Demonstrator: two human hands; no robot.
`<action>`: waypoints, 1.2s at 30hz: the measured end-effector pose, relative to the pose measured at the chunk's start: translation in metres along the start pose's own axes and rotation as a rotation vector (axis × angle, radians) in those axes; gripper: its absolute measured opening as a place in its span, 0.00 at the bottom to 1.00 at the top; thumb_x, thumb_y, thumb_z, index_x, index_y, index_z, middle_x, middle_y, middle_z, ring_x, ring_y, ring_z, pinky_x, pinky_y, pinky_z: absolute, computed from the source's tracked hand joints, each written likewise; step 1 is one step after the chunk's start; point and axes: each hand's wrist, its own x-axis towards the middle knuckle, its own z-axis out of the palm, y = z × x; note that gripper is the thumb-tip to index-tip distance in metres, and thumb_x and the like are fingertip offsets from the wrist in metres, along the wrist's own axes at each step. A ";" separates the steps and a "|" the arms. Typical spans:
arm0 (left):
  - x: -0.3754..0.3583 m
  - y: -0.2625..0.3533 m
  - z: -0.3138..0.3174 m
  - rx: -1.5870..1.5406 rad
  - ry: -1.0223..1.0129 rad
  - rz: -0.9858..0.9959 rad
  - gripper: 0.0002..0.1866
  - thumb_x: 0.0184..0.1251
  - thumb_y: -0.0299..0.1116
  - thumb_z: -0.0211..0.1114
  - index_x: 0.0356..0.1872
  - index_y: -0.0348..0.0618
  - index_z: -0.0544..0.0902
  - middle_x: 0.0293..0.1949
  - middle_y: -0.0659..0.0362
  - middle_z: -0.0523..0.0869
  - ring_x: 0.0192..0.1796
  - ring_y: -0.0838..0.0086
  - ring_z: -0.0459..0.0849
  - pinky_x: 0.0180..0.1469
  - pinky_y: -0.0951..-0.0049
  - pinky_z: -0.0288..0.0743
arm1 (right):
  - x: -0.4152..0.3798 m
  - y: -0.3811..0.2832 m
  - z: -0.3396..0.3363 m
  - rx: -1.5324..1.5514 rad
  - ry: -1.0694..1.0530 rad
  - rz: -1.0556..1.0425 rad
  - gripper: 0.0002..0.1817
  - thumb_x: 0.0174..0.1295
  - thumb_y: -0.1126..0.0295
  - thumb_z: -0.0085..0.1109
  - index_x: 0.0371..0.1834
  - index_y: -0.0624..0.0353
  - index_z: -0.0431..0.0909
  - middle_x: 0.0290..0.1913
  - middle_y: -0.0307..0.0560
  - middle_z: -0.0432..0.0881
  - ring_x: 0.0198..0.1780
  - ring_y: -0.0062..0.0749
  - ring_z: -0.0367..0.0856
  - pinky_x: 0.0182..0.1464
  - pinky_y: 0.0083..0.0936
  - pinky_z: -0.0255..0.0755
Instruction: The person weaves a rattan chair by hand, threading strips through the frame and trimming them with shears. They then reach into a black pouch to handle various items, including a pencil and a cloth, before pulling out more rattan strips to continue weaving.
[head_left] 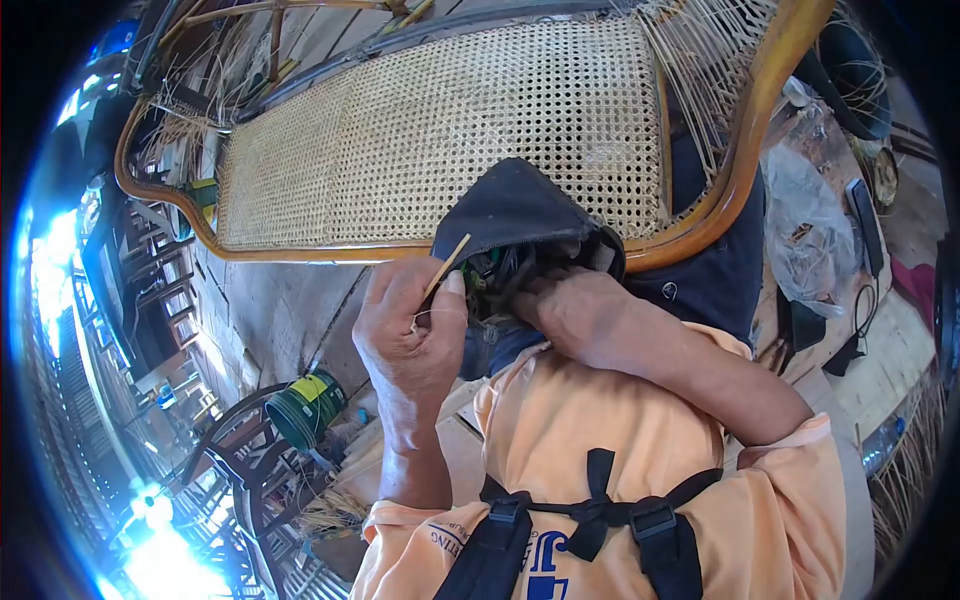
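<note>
My left hand (412,320) is closed in a pinch on a short, thin cane strip (454,258) that sticks up past the fingertips. A fine pale strand trails by the thumb. My right hand (575,305) reaches into a dark zippered bag (515,205), and its fingers are hidden inside. Tools or other small items, some green, show dimly in the bag's opening. Behind the bag lies a woven cane panel (430,120) in a curved, varnished wooden frame (745,170). The bag rests against the frame's near edge.
Loose cane strands (705,60) stick out at the panel's upper right. At right are a clear plastic bag (810,230) and a dark handheld device (861,215) with a cord. A green bucket (305,410) stands on the floor at lower left, beside dark wooden furniture (240,450).
</note>
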 end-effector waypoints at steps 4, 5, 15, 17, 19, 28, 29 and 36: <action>0.007 0.004 -0.001 0.053 -0.054 0.078 0.05 0.56 0.21 0.64 0.34 0.37 0.82 0.32 0.57 0.81 0.29 0.76 0.79 0.31 0.78 0.72 | 0.002 0.005 0.001 0.113 0.108 0.005 0.18 0.53 0.76 0.50 0.49 0.62 0.74 0.43 0.56 0.79 0.47 0.48 0.80 0.48 0.37 0.73; 0.009 0.005 -0.001 0.059 -0.065 0.111 0.05 0.56 0.21 0.63 0.34 0.37 0.82 0.32 0.56 0.82 0.30 0.75 0.80 0.32 0.77 0.73 | 0.006 0.005 0.001 0.160 0.202 0.004 0.16 0.54 0.75 0.51 0.47 0.61 0.76 0.44 0.56 0.80 0.48 0.47 0.80 0.48 0.37 0.74; 0.027 0.000 0.004 0.095 -0.062 0.132 0.04 0.56 0.21 0.63 0.33 0.36 0.82 0.33 0.54 0.82 0.31 0.72 0.81 0.33 0.75 0.74 | 0.076 0.025 -0.005 -0.017 0.026 0.043 0.16 0.61 0.67 0.50 0.49 0.60 0.79 0.56 0.53 0.78 0.56 0.44 0.77 0.60 0.36 0.68; 0.027 -0.001 0.006 0.092 -0.043 0.119 0.04 0.56 0.21 0.64 0.34 0.36 0.82 0.33 0.54 0.82 0.30 0.72 0.81 0.33 0.75 0.74 | 0.064 0.017 -0.011 -0.100 0.013 0.131 0.17 0.61 0.67 0.49 0.50 0.60 0.80 0.56 0.52 0.78 0.58 0.43 0.76 0.62 0.36 0.66; 0.027 -0.002 0.006 0.085 -0.052 0.111 0.05 0.55 0.21 0.64 0.34 0.37 0.82 0.33 0.54 0.82 0.31 0.71 0.81 0.34 0.75 0.75 | 0.051 0.010 -0.018 -0.138 -0.023 0.186 0.17 0.62 0.68 0.48 0.50 0.60 0.80 0.56 0.52 0.78 0.60 0.43 0.74 0.63 0.35 0.65; 0.029 0.028 0.012 0.014 -0.281 0.180 0.09 0.50 0.24 0.67 0.35 0.41 0.83 0.35 0.53 0.83 0.32 0.61 0.84 0.34 0.69 0.78 | -0.008 0.005 -0.026 0.146 -0.212 0.371 0.12 0.61 0.69 0.45 0.40 0.61 0.79 0.45 0.56 0.81 0.50 0.49 0.78 0.53 0.37 0.69; 0.030 0.029 0.013 0.018 -0.328 0.166 0.09 0.50 0.24 0.67 0.34 0.41 0.83 0.35 0.53 0.83 0.32 0.61 0.84 0.34 0.68 0.78 | -0.013 0.004 -0.024 0.146 -0.158 0.356 0.13 0.61 0.69 0.45 0.40 0.62 0.79 0.45 0.57 0.81 0.50 0.49 0.79 0.54 0.38 0.70; 0.014 0.027 0.003 -0.114 -0.634 0.230 0.11 0.51 0.27 0.69 0.37 0.40 0.84 0.35 0.53 0.83 0.34 0.62 0.84 0.37 0.70 0.78 | -0.002 0.021 0.016 0.269 0.554 0.140 0.13 0.59 0.69 0.48 0.38 0.62 0.82 0.41 0.59 0.82 0.45 0.51 0.81 0.48 0.40 0.74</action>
